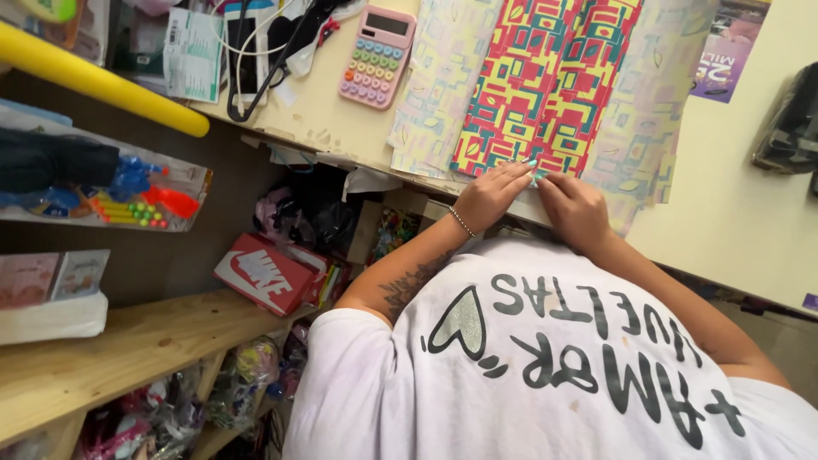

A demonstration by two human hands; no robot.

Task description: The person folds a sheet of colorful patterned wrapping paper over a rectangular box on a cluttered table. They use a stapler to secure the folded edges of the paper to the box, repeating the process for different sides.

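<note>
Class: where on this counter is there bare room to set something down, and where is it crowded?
Bare counter lies right of the patterned wrapping paper; a smaller strip sits between paper and pink calculator. Crowded: cables and papers left of the calculator, and both hands at the paper's near edge.

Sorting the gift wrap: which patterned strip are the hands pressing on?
The bright red, teal and yellow strip in the middle; left hand and right hand press its near edge. Its neighbours look faded.

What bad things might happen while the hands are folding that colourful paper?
The patterned wrapping paper is pinched by the left hand and right hand right at the counter edge, so it might tear or crease crooked there. Its loose lower edge hangs past the counter and could slide off. The pink calculator lies close by, so shifting paper may nudge it.
</note>
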